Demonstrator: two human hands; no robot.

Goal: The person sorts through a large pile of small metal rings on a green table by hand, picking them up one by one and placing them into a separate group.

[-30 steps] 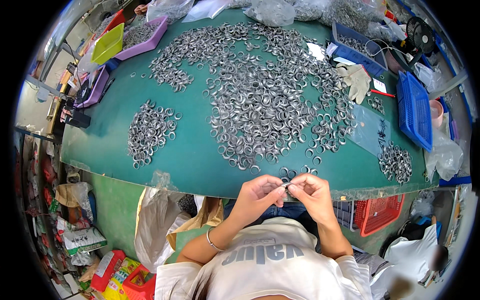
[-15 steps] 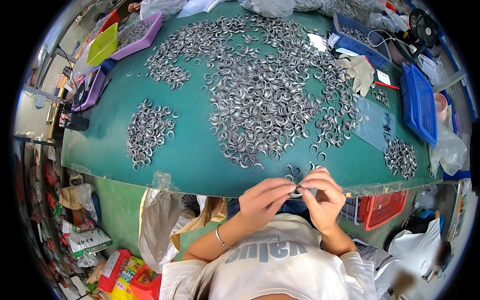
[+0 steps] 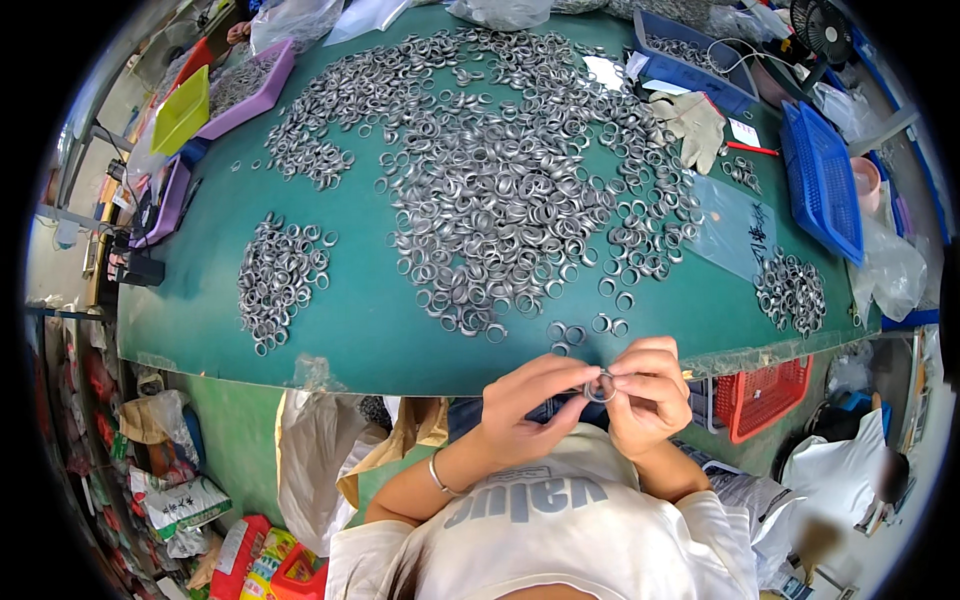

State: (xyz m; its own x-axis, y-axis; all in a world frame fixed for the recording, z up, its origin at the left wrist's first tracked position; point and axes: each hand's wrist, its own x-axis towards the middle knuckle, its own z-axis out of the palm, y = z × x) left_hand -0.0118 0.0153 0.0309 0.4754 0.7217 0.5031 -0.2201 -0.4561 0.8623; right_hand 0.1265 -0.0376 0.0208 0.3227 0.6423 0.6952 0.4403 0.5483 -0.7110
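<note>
A single metal ring (image 3: 600, 387) is pinched between the fingertips of both hands just below the near edge of the green surface (image 3: 340, 330), close to the person's chest. The left hand (image 3: 525, 405) closes its thumb and forefinger on the ring's left side, and the right hand (image 3: 648, 395) does the same on the right, so each grip is shut tight on the ring with the other fingers curled in. The ring stands roughly on edge with its open face turned up toward the camera; being round, it shows no long axis, and its lower rim is hidden behind the fingers. Fine detail of the ring is too small to make out.

A thin bangle (image 3: 437, 473) circles the left wrist. Just beyond the hands, a few loose rings (image 3: 565, 333) lie near the surface's edge. Behind them spreads the large heap of metal rings (image 3: 500, 190), with a smaller pile (image 3: 280, 280) to the left and another small pile (image 3: 790, 290) to the right beside a clear plastic bag (image 3: 735, 225). A work glove (image 3: 690, 120) rests farther back, near a blue tray (image 3: 822, 180) at the right rim. Purple trays (image 3: 250, 85) and a yellow-green tray (image 3: 182, 110) sit at the far left, bent by the lens. A red basket (image 3: 765, 395) stands under the surface to the right.
</note>
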